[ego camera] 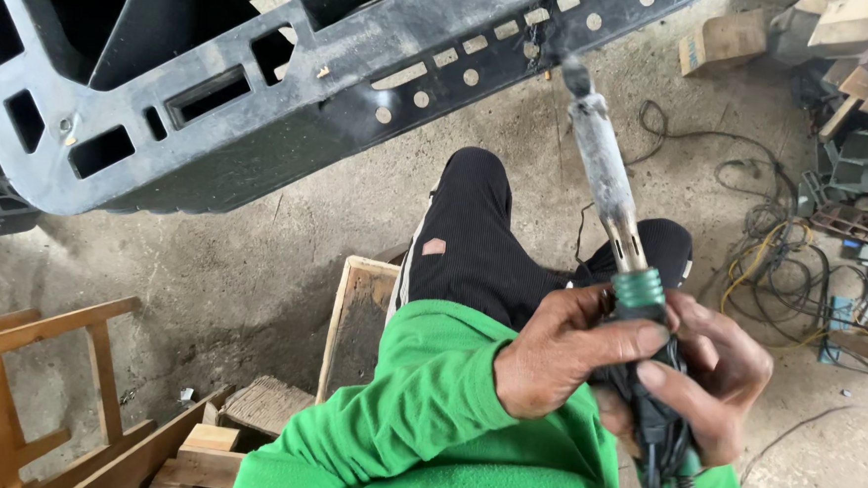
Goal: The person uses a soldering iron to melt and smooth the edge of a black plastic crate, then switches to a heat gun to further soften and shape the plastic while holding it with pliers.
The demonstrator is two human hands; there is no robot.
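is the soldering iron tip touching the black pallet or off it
Touching, it seems: the soldering iron tip meets the black plastic pallet edge, gripped by both hands.

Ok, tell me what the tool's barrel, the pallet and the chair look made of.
Barrel: metal, dull grey, scorched and crusted, with slots near the green collar.
Pallet: likely moulded plastic, matte black, scuffed, with formed holes.
Chair: bare brown wood, visibly jointed slats.

Both hands meet low at centre-right, in front of the body. Left hand (567, 352) comes in from a green sleeve, fingers curled shut w/ thumb on top; right hand (719, 383) cups from the other side (wrist out of view), fingers bent inward.
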